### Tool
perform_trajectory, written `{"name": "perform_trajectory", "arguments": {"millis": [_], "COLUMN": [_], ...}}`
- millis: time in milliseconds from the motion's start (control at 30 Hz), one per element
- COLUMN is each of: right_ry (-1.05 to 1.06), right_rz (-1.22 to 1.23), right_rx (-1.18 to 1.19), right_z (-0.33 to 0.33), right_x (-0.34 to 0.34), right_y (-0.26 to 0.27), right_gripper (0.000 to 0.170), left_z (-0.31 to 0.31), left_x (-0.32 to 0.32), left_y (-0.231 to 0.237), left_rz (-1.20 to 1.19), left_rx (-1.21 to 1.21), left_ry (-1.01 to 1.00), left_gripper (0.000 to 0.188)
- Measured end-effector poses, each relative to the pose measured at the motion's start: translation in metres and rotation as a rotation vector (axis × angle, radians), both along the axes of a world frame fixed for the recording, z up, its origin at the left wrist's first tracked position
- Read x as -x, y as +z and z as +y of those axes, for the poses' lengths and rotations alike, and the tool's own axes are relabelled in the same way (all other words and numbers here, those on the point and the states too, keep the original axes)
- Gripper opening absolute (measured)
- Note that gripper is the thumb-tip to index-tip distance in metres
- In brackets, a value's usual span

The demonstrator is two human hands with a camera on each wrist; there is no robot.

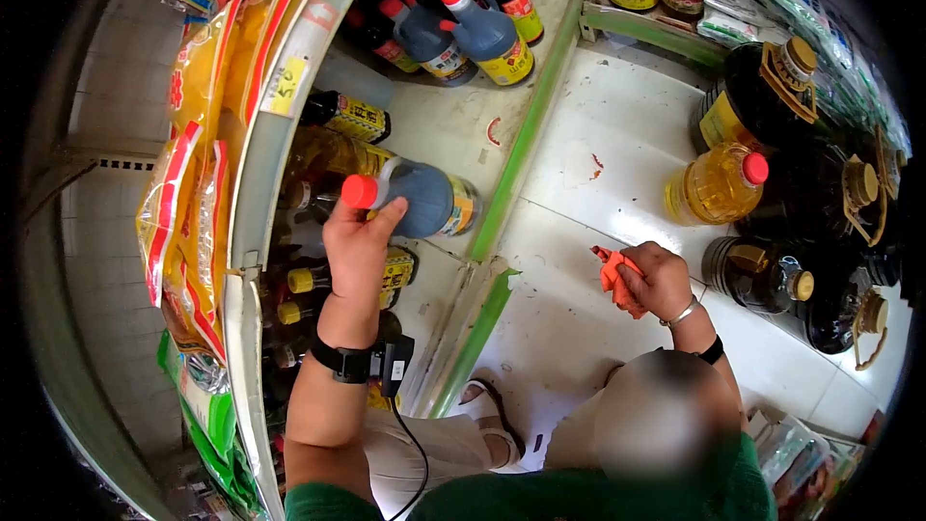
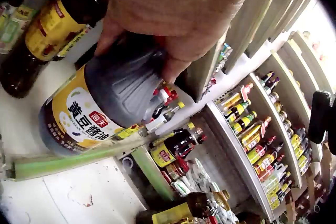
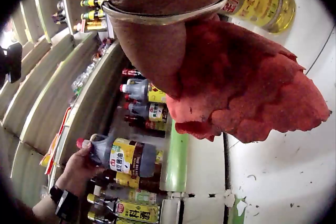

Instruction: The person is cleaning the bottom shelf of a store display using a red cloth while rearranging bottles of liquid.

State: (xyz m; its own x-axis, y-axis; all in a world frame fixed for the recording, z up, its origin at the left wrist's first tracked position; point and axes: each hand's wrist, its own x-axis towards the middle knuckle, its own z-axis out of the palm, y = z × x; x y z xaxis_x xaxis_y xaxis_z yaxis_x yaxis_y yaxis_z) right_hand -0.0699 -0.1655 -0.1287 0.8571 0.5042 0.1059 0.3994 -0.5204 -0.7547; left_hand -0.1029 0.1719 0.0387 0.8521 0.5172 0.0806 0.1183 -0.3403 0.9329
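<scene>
My left hand (image 1: 355, 256) grips a dark soy sauce jug (image 1: 422, 201) near its red cap, thumb lying along the neck. The jug is tilted over the lower shelf (image 1: 449, 140), its base pointing right in the head view. In the left wrist view, the jug's yellow and white label (image 2: 84, 116) faces the camera. Over the floor, my right hand (image 1: 661, 280) clutches a crumpled orange-red cloth (image 1: 619, 285). That cloth (image 3: 252, 87) hangs with a scalloped edge in the right wrist view, and most of the fingers are hidden there.
Two similar jugs (image 1: 490, 34) stand farther back on the shelf, beside more sauce bottles. Yellow-capped bottles (image 1: 307, 280) crowd the shelf below my left hand. Large dark jugs (image 1: 762, 96) and an oil bottle (image 1: 714, 188) stand on the right. A green-edged shelf lip (image 1: 526, 145) borders the tiled floor.
</scene>
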Motion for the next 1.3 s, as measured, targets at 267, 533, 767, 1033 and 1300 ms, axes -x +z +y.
{"name": "perform_trajectory", "arguments": {"millis": [267,533,767,1033,1300], "right_ry": [0.077,0.046,0.064,0.092,0.051], "right_rz": [-0.055,-0.049,-0.01,-0.025,-0.028], "right_rx": [0.008,0.058,0.084,0.093,0.094], "right_z": [0.008,-0.003,-0.009,-0.01,-0.015], "right_x": [0.008,0.013,0.016,0.016,0.021], "right_y": [-0.006,-0.015,-0.014,-0.01,-0.019], "right_gripper": [0.018,0.02,0.021,0.02,0.019], "left_z": [0.02,0.036,0.064,0.054,0.08], "left_x": [0.0,-0.067,-0.077,-0.085,-0.086], "left_y": [-0.024,-0.043,-0.059,-0.052,-0.059], "left_rz": [0.001,-0.104,-0.018,0.012,0.054], "left_rx": [0.035,-0.033,-0.12,-0.024,-0.069], "left_ry": [0.091,0.227,0.354,0.475,0.484], "left_gripper": [0.024,0.025,0.028,0.028,0.045]}}
